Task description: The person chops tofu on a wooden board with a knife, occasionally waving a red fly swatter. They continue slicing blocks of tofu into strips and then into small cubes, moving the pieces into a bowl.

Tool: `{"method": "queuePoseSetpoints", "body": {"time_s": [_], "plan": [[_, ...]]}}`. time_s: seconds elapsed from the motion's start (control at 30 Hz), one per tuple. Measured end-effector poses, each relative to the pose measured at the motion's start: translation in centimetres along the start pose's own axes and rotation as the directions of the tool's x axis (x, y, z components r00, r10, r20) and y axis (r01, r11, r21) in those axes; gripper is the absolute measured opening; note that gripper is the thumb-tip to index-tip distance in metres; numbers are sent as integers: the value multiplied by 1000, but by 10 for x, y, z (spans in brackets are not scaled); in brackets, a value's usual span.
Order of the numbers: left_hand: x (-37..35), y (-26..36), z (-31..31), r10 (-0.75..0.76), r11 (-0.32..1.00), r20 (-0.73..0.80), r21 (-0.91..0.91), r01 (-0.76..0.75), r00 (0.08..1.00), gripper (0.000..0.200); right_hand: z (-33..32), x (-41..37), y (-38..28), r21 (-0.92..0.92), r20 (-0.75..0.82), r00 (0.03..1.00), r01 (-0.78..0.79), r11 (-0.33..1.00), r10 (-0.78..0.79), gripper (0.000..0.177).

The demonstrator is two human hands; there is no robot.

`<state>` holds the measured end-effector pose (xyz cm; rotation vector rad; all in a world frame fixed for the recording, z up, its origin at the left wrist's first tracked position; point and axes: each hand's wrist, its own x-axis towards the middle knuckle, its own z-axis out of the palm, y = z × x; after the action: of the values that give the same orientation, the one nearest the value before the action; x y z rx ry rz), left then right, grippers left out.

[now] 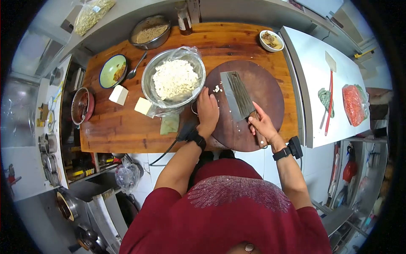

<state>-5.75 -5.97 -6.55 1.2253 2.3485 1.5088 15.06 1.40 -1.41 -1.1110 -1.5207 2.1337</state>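
My right hand (263, 126) is wrapped round the wooden handle of a cleaver (238, 95). Its broad blade lies over the round cutting board (264, 86), pointing away from me. A few white crumbs (217, 89) dot the board left of the blade. At the board's left edge, my left hand (208, 111) has its fingers stretched out, right beside the rim of a metal bowl (145, 84). That bowl is lined with clear plastic and heaped with small white diced pieces (175, 79). Two pale blocks, one white (119, 95) and one yellowish (143, 106), sit left of it.
On the wooden table (110, 137) stand a green bowl (113, 71), a spoon (137, 65), a red bowl (82, 106), a metal bowl of noodle-like food (150, 34), a bottle (183, 19) and a small white bowl (271, 41). A white freezer top (338, 76) borders the right side.
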Motion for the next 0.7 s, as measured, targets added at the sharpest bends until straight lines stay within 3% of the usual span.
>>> {"method": "queuePoseSetpoints", "body": {"time_s": [0.13, 0.27, 0.33, 0.4, 0.47, 0.57, 0.7], "plan": [[12, 9, 19, 4, 996, -31, 91, -1, 999, 35, 4, -1, -1, -44, 135, 988, -71, 996, 77, 66], [6, 15, 33, -20, 1000, -96, 2, 20, 995, 31, 9, -13, 2, -104, 212, 970, -98, 990, 118, 66], [2, 18, 40, -4, 1000, -153, 21, 7, 988, 29, 10, -21, 3, -115, 194, 977, -67, 991, 88, 67], [0, 26, 41, 29, 997, -188, -69, -43, 982, 28, 10, -32, -9, -108, 184, 979, -69, 992, 88, 67], [14, 50, 24, 70, 995, -208, -55, -83, 976, 28, 9, -38, -24, -192, 115, 992, -34, 981, 57, 66], [55, 84, -15, 364, 926, -307, 22, -376, 879, 25, 23, -35, -57, -192, 168, 983, 104, 976, -72, 66], [110, 91, -79, 409, 910, -381, 107, -400, 829, 25, 68, -22, -95, -133, 212, 943, 289, 948, -258, 66]]}}
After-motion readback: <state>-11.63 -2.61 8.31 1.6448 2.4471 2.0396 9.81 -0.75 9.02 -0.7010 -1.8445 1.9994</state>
